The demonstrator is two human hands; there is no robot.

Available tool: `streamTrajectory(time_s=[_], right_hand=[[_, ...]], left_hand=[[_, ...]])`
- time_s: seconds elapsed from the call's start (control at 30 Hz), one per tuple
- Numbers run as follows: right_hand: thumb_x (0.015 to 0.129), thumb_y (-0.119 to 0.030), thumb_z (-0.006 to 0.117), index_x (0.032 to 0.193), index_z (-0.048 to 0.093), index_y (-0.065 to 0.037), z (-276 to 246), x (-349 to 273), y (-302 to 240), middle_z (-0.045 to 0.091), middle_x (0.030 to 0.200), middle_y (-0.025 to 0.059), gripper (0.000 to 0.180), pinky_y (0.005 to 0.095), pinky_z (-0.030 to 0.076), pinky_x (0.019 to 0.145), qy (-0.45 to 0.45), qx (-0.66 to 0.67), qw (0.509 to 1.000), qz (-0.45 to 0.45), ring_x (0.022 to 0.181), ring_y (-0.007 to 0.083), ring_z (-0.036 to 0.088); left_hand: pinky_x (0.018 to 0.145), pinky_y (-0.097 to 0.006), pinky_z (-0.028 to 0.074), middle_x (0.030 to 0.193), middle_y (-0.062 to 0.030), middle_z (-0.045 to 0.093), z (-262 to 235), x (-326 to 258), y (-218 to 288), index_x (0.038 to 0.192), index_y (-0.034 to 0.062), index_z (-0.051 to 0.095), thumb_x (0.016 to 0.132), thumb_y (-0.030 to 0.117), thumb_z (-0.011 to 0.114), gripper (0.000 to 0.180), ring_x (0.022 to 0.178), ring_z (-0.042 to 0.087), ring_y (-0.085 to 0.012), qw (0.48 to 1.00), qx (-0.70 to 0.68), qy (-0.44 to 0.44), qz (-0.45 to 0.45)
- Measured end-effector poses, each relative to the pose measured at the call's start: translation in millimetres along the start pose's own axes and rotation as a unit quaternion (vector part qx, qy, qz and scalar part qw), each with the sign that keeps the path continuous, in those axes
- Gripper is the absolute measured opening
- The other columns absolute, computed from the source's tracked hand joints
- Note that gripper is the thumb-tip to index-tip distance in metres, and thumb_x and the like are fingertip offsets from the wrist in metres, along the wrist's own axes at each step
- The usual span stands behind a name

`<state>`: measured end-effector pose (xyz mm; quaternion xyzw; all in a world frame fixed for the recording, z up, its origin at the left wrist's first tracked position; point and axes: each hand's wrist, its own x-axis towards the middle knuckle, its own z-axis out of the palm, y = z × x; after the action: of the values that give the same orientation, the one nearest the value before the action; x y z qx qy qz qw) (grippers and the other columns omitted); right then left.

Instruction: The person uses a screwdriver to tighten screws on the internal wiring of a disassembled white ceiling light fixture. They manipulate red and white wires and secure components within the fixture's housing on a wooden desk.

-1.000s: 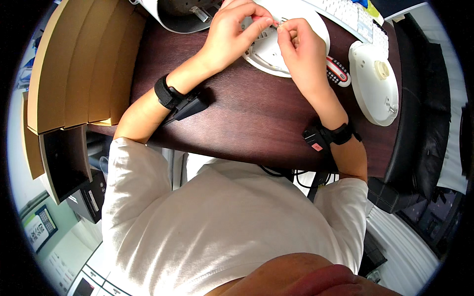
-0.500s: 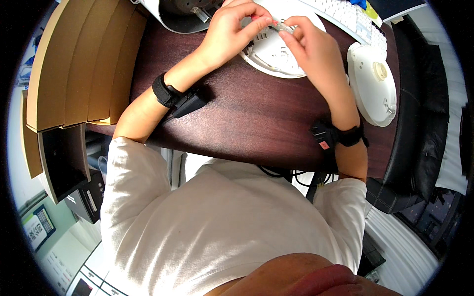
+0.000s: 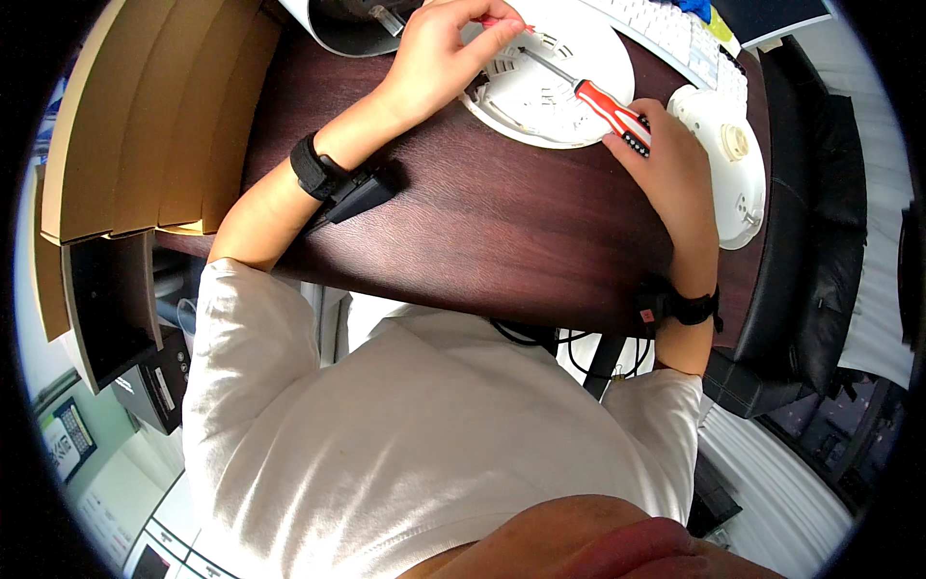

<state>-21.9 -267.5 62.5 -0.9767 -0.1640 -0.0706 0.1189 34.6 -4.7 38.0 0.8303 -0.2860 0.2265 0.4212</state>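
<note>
Toward one o'clock, the screwdriver [image 3: 606, 107] has a metal shaft [image 3: 550, 65] and a plastic handle [image 3: 617, 117]; the housing [image 3: 516, 92] there is smooth white plastic. The tabletop [image 3: 463, 207] shows glossy wood grain, the cardboard [image 3: 154, 125] at ten o'clock matt paper, the shirt [image 3: 434, 434] at six soft cloth.

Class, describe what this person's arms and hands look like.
The left hand and right hand wear no gloves. Short off-white sleeves end near the elbows. Each wrist has a black strap and device; the right device bears a small reddish label.
</note>
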Motion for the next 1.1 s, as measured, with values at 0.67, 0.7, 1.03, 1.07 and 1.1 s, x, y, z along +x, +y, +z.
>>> streamTrajectory(time_s=[0.67, 0.7, 1.03, 1.07, 1.1], right_hand=[[0.074, -0.015, 0.074, 0.100, 0.063, -0.001, -33, -29, 14, 0.068, 0.084, 0.0110, 0.031, 0.0273, 0.051, 0.067, 0.057, 0.152, 0.983, 0.083, 0.073, 0.0156, 0.065], [0.074, -0.015, 0.073, 0.100, 0.063, -0.001, -35, -31, 13, 0.068, 0.084, 0.0113, 0.032, 0.0275, 0.051, 0.067, 0.051, 0.158, 0.983, 0.078, 0.073, 0.0158, 0.066], [0.073, -0.016, 0.073, 0.096, 0.063, -0.002, -28, -29, -1, 0.067, 0.082, 0.0123, 0.029, 0.0291, 0.051, 0.065, 0.035, 0.175, 0.982, 0.065, 0.071, 0.0198, 0.067], [0.073, -0.017, 0.073, 0.096, 0.063, -0.002, -28, -29, -1, 0.067, 0.081, 0.0123, 0.029, 0.0292, 0.051, 0.064, 0.036, 0.174, 0.982, 0.067, 0.070, 0.0198, 0.067], [0.072, -0.017, 0.073, 0.096, 0.063, -0.002, -27, -30, -2, 0.067, 0.081, 0.0122, 0.029, 0.0293, 0.051, 0.064, 0.038, 0.174, 0.982, 0.068, 0.070, 0.0197, 0.067]], left_hand=[[0.077, -0.029, 0.039, 0.082, -0.0036, 0.060, 2, 1, -1, 0.089, 0.0043, 0.068, 0.085, 0.017, 0.064, 0.014, 0.080, 0.051, -0.0159, 1.000, 0.004, -0.010, -0.006], [0.077, -0.029, 0.039, 0.081, -0.0036, 0.060, 2, 1, -1, 0.088, 0.0046, 0.068, 0.085, 0.018, 0.065, 0.014, 0.080, 0.051, -0.0161, 1.000, 0.008, -0.013, -0.006], [0.076, -0.029, 0.039, 0.079, -0.0037, 0.060, 2, 1, 0, 0.087, 0.0053, 0.069, 0.084, 0.019, 0.066, 0.015, 0.079, 0.051, -0.0166, 1.000, 0.022, -0.013, 0.006], [0.076, -0.029, 0.039, 0.079, -0.0038, 0.060, 2, 1, 1, 0.087, 0.0053, 0.069, 0.083, 0.019, 0.066, 0.015, 0.078, 0.051, -0.0166, 1.000, 0.022, -0.014, 0.006], [0.076, -0.029, 0.039, 0.078, -0.0038, 0.060, 2, 1, 1, 0.088, 0.0053, 0.069, 0.083, 0.019, 0.066, 0.015, 0.078, 0.051, -0.0167, 1.000, 0.021, -0.015, 0.007]])
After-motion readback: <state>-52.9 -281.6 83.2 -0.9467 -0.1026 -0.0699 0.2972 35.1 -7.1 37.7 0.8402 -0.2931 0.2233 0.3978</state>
